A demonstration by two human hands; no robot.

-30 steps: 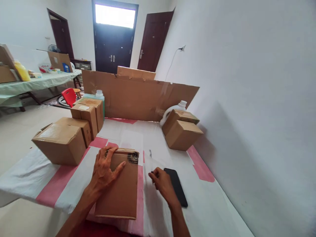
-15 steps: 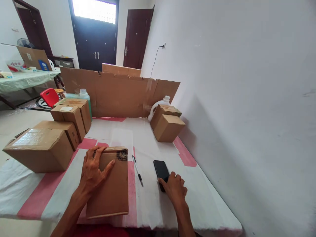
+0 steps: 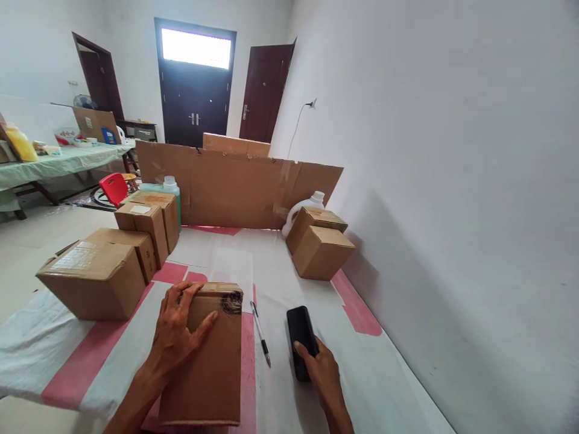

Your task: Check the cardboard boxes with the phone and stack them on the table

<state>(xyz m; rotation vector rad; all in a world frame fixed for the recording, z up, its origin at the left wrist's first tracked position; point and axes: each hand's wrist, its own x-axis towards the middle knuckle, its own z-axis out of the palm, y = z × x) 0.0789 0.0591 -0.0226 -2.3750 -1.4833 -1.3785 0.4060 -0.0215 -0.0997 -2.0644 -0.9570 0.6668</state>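
Note:
My left hand (image 3: 181,328) rests with spread fingers on a flat brown cardboard piece (image 3: 212,374). Its fingertips reach the far edge, and black scribble marks the far right corner of the card. Thumb on the screen side, my right hand (image 3: 321,364) is closed round a black smartphone (image 3: 299,328), whose near edge seems slightly raised from the table. Between the card and the phone lies a pen (image 3: 260,334) with a clear barrel and a black grip.
Cardboard boxes (image 3: 93,274) line the left side of the table, with a green-tinted jug (image 3: 170,188) behind. More boxes (image 3: 323,253) and a white jug (image 3: 296,214) stand at the right, near the wall. A tall cardboard panel (image 3: 239,190) closes off the far end.
My right hand has closed round the phone and tilted it up a little. The left hand stays on the cardboard. The view has shifted up and left.

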